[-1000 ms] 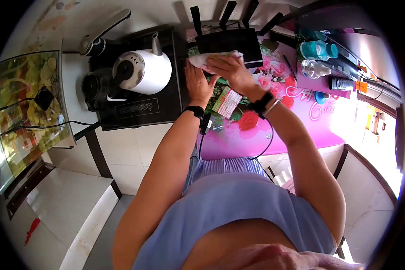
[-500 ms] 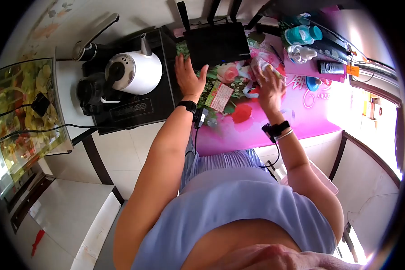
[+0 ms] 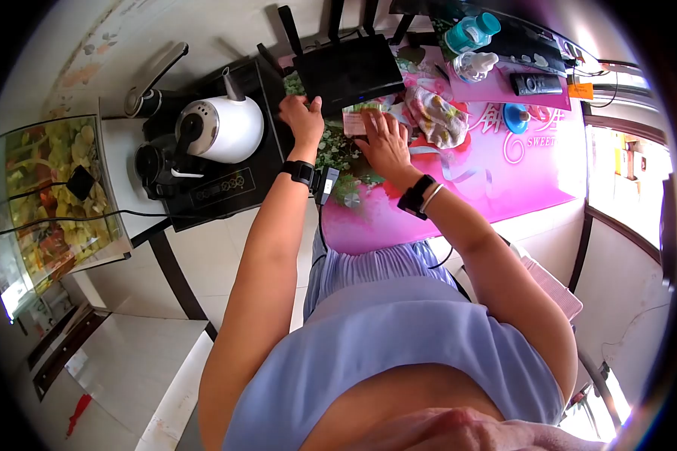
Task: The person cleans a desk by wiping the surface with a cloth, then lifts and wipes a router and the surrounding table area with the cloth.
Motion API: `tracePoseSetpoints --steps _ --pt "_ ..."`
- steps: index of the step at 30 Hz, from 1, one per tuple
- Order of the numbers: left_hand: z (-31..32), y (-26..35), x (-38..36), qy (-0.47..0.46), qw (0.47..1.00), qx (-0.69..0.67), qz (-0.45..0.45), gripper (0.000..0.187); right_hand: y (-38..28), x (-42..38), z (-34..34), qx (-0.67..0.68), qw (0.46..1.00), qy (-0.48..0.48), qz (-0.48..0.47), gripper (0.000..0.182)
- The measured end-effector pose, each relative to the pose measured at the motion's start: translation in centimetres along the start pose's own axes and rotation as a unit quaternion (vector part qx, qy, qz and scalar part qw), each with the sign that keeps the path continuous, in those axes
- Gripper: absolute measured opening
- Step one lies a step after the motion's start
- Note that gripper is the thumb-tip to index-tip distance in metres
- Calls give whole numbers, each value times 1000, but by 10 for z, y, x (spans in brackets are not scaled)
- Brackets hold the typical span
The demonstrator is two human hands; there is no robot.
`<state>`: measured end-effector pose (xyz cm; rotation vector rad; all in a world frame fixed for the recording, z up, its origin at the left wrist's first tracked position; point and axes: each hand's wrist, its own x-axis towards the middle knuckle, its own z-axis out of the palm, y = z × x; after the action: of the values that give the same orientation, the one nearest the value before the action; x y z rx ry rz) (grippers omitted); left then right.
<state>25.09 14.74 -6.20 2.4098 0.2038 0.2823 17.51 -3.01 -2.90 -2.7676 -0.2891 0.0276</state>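
Observation:
My left hand is at the near left corner of a black router. Its fingers are curled around that corner and the thumb is against the front side. Just in front of the router lies a small printed card, partly covered by my right hand. The thumb and fingertips of that hand are on the card. A crumpled patterned cloth rests to the right of my right hand, apart from it. Both wrists wear black bands.
On the left, a white kettle sits on a black induction cooker. A turquoise-capped bottle, a clear bottle, a black tube and a blue round object are at the right on the pink table cover.
My right hand has let go of the cloth and moved left onto the card, which now lies closer to the router. The left hand's fingers have curled at the router's corner.

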Motion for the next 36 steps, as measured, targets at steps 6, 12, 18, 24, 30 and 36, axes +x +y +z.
tracePoseSetpoints --steps 6,12,18,24,30,36 --pt "-6 24 -3 -66 830 -472 -290 19 6 22 7 44 996 71 8 55" --pt "-15 21 2 -182 819 -461 -289 21 32 -8 -14 86 993 81 -13 38" --pt "-15 33 2 -171 833 -397 -345 27 33 -5 -4 49 998 28 -27 51" --pt "-12 34 1 -179 771 -483 -375 31 24 3 0 16 1000 5 -11 52" --pt "-8 39 -4 -153 730 -558 -363 36 43 -2 -26 82 993 62 -51 40" --pt "-6 25 -5 -149 692 -628 -323 30 115 -25 -49 -14 995 42 -86 57"
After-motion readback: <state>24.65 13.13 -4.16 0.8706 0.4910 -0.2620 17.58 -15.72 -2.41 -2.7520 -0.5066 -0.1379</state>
